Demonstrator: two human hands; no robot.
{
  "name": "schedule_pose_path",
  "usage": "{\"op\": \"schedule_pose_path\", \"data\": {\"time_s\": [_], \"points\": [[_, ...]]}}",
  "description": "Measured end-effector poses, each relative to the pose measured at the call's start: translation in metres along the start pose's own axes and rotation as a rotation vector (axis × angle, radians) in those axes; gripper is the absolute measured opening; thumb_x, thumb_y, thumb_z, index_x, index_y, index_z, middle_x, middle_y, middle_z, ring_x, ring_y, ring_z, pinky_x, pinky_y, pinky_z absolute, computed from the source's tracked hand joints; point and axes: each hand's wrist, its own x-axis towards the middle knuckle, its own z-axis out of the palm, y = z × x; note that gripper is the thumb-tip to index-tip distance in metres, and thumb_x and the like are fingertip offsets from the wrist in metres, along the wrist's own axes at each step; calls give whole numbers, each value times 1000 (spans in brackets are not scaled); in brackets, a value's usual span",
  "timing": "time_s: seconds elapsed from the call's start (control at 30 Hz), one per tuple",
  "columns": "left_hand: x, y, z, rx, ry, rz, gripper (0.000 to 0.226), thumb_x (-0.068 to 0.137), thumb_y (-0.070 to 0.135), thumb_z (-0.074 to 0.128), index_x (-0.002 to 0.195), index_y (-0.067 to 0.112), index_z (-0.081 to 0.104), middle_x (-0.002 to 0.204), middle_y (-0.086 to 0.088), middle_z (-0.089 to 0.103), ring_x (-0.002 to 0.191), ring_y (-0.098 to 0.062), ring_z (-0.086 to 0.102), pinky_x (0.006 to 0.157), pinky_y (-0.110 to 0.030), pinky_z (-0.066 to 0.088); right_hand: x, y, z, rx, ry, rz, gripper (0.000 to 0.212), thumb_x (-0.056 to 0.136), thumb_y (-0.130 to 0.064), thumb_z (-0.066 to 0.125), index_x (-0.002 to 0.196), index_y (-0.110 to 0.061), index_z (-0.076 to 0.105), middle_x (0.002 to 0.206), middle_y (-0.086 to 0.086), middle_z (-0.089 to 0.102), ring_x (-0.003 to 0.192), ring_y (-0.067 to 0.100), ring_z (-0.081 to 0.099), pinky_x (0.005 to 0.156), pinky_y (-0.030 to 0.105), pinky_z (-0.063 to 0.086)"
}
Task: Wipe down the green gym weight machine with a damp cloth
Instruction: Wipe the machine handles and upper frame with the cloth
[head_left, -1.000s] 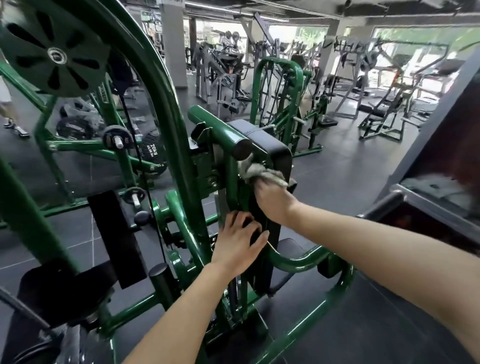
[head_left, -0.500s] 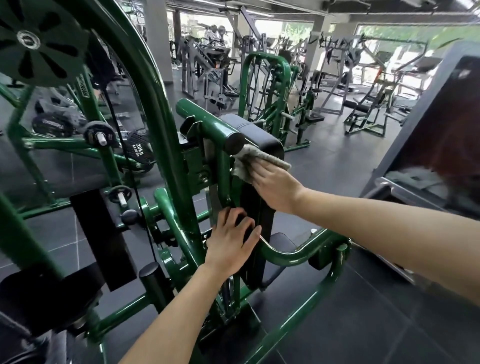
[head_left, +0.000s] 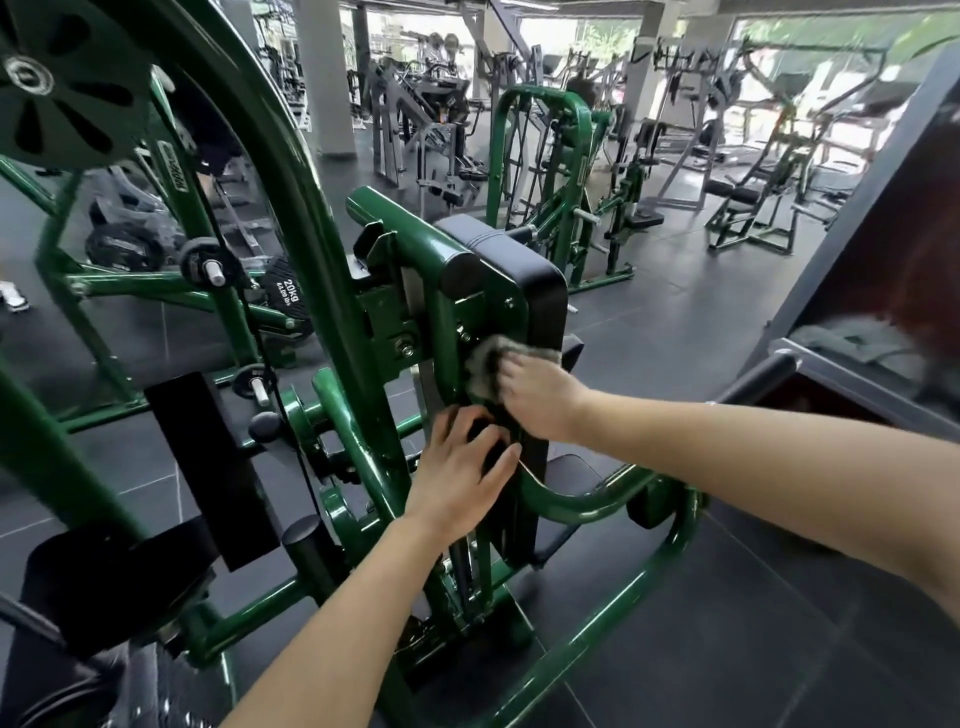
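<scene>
**Desk:** What have you got in front of you?

**Me:** I'm looking down at the green weight machine (head_left: 332, 291), which fills the left and middle of my view. Its thick curved frame tube sweeps up on the left, and a black back pad (head_left: 524, 270) stands upright near the centre, mounted on a green post.

**Desk:** Where's the cloth?

**Me:** The grey cloth (head_left: 485, 366) is against the near side of that pad's mounting, just below the pad's rounded top. My right hand (head_left: 540, 395) is on it, fingers curled over the cloth and pressing it to the machine. The cloth is blurred, so I can't make out its folds.

**Desk:** And the other hand?

**Me:** My left hand (head_left: 460, 467) sits just below the right one, nearly touching it. Its fingers are bent and spread around the black upright part under the pad, gripping it. It has no cloth in it.

**Desk:** Anything else nearby?

**Me:** A black weight plate marked 20kg (head_left: 291, 299) hangs on the frame to the left, farther back. A green slotted wheel (head_left: 67, 78) is at the top left corner. A curved green bar (head_left: 587, 496) runs out to the right below my hands, over a dark tiled floor (head_left: 675, 353). Farther off there's another green machine (head_left: 545, 171) and rows of grey equipment by the windows. A dark slanted panel (head_left: 893, 249) stands at the right edge.
</scene>
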Motion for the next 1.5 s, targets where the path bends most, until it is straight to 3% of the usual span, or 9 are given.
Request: {"op": "schedule_pose_path", "data": {"time_s": [0.07, 0.17, 0.33, 0.43, 0.63, 0.77, 1.03, 1.33, 1.5], "points": [[-2, 1, 5, 0, 37, 2, 35, 108, 53, 41, 116, 29, 65, 140, 7, 44, 143, -25, 27, 116, -45, 36, -4, 14, 2, -85, 145, 160, 53, 100, -26, 37, 140, 2, 58, 147, 22, 56, 142, 38, 47, 125, 47, 21], [-2, 2, 11, -4, 58, -15, 31, 108, 49, 41, 115, 29, 64, 141, 7, 43, 144, -25, 25, 118, -43, 32, -1, 17, 17, -244, 257, 158, 56, 103, -22, 31, 149, 6, 44, 155, 26, 45, 148, 40, 38, 127, 50, 14], [-2, 8, 5, -9, 38, -47, 25, 107, 48, 45, 113, 32, 63, 144, 14, 41, 145, -16, 19, 118, -30, 26, 19, -27, 34, -67, -43, -80, 39, 96, -22, 41, 108, -17, 78, 109, 9, 74, 110, 35, 64, 113, 57, 39], [-1, 11, 2, -11, -1, -80, 28, 107, 51, 43, 117, 35, 63, 145, 17, 39, 146, -15, 18, 118, -34, 31, 37, -32, 45, 104, 224, -33, 49, 90, -17, 31, 96, -11, 80, 98, 10, 76, 101, 34, 69, 105, 49, 50], [-4, 20, 1, -17, -33, -154, 29, 108, 52, 40, 121, 37, 61, 149, 17, 37, 149, -16, 16, 118, -39, 32, 30, -12, 30, 3, 327, 59, 38, 98, -29, 51, 124, -13, 73, 127, 11, 68, 128, 38, 50, 117, 50, 28], [-5, 22, 7, -19, -22, -175, 30, 108, 55, 34, 123, 43, 57, 148, 20, 35, 150, -17, 16, 120, -41, 31, 23, 2, 32, -111, 497, 230, 53, 107, -25, 38, 153, 1, 40, 159, 23, 39, 148, 41, 34, 123, 48, 24], [-5, 29, 10, 12, 1, -213, 38, 107, 57, 29, 124, 42, 59, 150, 24, 34, 152, -10, 11, 121, -32, 22, 46, -28, 38, -29, 315, 153, 60, 103, -37, 50, 152, -4, 45, 152, 17, 46, 137, 38, 44, 114, 45, 34], [-10, 44, 10, 3, 20, -267, 34, 112, 45, 33, 131, 38, 60, 150, 25, 35, 150, 2, 11, 119, -20, 15, 33, 11, 17, -143, 440, 337, 59, 106, -24, 35, 157, 3, 29, 166, 29, 18, 154, 40, 13, 117, 45, 22], [-13, 49, 10, 9, 19, -312, 39, 112, 47, 30, 138, 41, 58, 154, 30, 30, 146, 12, 4, 115, -8, 2, 37, -1, 23, -106, 380, 297, 55, 105, -25, 40, 154, 2, 38, 160, 31, 29, 146, 46, 27, 105, 55, 23]]}}
